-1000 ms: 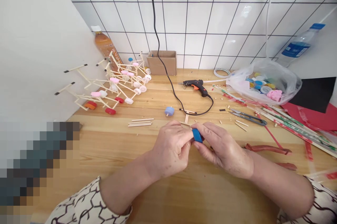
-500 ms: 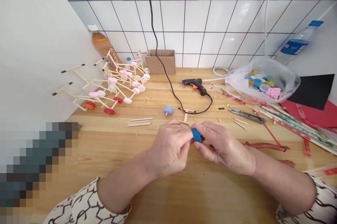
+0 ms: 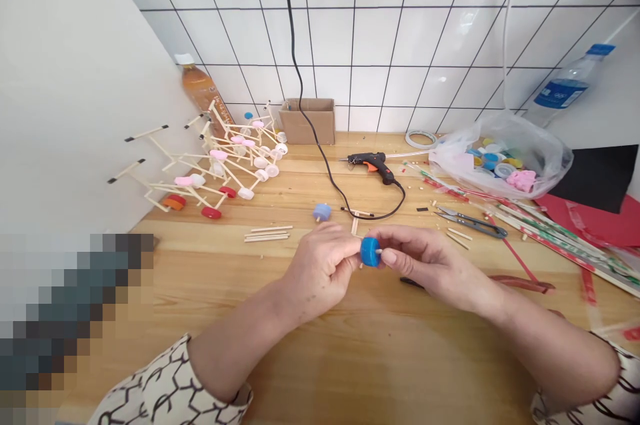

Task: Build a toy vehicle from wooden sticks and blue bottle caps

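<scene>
Between my hands is a blue bottle cap (image 3: 369, 252), which looks like two caps put together. The tip of a thin wooden stick (image 3: 379, 252) pokes out of its right face. My left hand (image 3: 323, 266) is closed and pinches the cap from the left. With thumb and fingers closed about the stick's end, my right hand (image 3: 434, 266) touches the cap's right side. Just beyond lies a light blue cap (image 3: 322, 212) with a stick through it, beside a T-shaped stick piece (image 3: 355, 222) with black ends. Several loose sticks (image 3: 267, 234) lie to the left.
Stick frames with cap wheels (image 3: 215, 172) crowd the back left near a tea bottle (image 3: 203, 92). A black glue gun (image 3: 370, 162) and a cardboard box (image 3: 308, 122) stand behind. Thread snips (image 3: 473, 222), wrapped sticks (image 3: 555, 228) and a bag of caps (image 3: 500, 152) are right.
My right hand has drawn back from over the blue cap to its right side. The cap has turned, so its face and the stick's tip now show. The view has shifted slightly.
</scene>
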Tool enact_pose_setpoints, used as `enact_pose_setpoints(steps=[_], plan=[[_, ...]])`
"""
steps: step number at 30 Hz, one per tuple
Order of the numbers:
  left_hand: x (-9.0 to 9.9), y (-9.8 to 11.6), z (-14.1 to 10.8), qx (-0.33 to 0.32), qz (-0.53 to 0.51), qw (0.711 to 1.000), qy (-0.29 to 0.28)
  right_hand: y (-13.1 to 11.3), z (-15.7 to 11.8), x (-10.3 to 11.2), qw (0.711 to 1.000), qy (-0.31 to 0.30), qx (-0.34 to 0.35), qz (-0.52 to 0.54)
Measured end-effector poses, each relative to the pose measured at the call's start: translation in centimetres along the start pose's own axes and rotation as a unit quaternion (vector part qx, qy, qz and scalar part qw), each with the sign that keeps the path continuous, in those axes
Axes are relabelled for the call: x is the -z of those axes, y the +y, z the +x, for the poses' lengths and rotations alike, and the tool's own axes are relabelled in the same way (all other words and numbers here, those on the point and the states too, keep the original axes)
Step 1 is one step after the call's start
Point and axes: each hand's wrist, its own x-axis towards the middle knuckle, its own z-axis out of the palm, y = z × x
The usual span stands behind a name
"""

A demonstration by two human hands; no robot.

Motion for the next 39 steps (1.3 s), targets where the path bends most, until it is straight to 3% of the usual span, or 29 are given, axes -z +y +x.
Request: enact_pose_setpoints(steps=[5,10,15,19,23,29,39], plan=[[0.2,0.0,0.2,-0.019,-0.001,1.000,0.014,0.9,0.3,0.0,0.992,0.028,-0.028,0.116],[0.4,0.6,0.2,-0.023,0.039,0.997,0.068,0.4,0.3,-0.3,0.990,0.042,-0.008,0.137],[0.1,1.4,-0.3,-0.013,0.090,0.989,0.121,-0.3,-0.4,-0.6,0.995,0.045,0.015,0.094],[0.2,2.1,-0.3,-0.008,-0.014,0.995,0.093,-0.1,-1.0,-0.6,0.994,0.078,0.066,-0.023],[0.3,2.7,-0.1,0.035,-0.085,0.992,0.084,0.2,-1.1,-0.8,0.983,0.114,0.104,-0.100],[-0.4,2.2,-0.1,0.065,-0.117,0.982,0.135,0.8,-0.9,-1.0,0.982,0.125,0.106,-0.091],[-0.6,1.6,-0.1,0.055,-0.129,0.982,0.128,1.5,-0.7,-0.7,0.989,0.116,0.068,-0.069]])
